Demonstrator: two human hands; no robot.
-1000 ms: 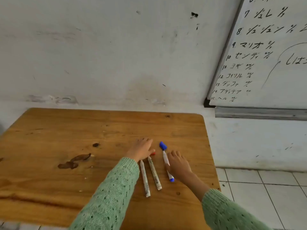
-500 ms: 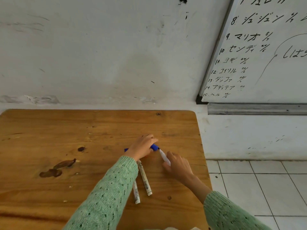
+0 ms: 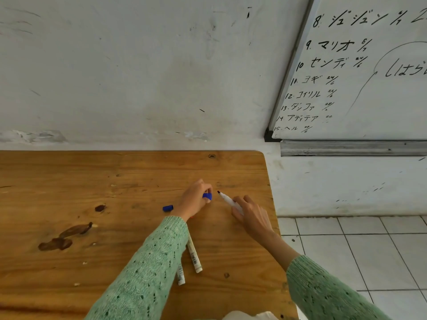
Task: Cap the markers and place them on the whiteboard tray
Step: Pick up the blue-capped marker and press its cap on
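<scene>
My left hand (image 3: pixel 195 199) pinches a blue cap (image 3: pixel 207 196) just above the wooden table (image 3: pixel 69 181). My right hand (image 3: pixel 250 214) grips a white marker (image 3: pixel 227 199), its dark tip bare and pointing at the cap, a small gap between them. A second blue cap (image 3: pixel 168 208) lies on the table left of my left hand. Two more white markers (image 3: pixel 194 256) (image 3: pixel 181 274) lie on the table, partly hidden under my left sleeve. The grey whiteboard tray (image 3: pixel 351 148) runs along the bottom of the whiteboard (image 3: pixel 369 88) at the upper right.
The table's right edge is just beyond my right hand, with white floor tiles (image 3: pixel 346 250) below. Dark stains (image 3: pixel 64 236) mark the wood at the left. A scuffed wall stands behind the table. Something pale (image 3: pixel 249 316) peeks in at the bottom edge.
My right hand has lifted the marker off the table and my left hand has pulled the blue cap off it. The other blue cap now lies uncovered on the table.
</scene>
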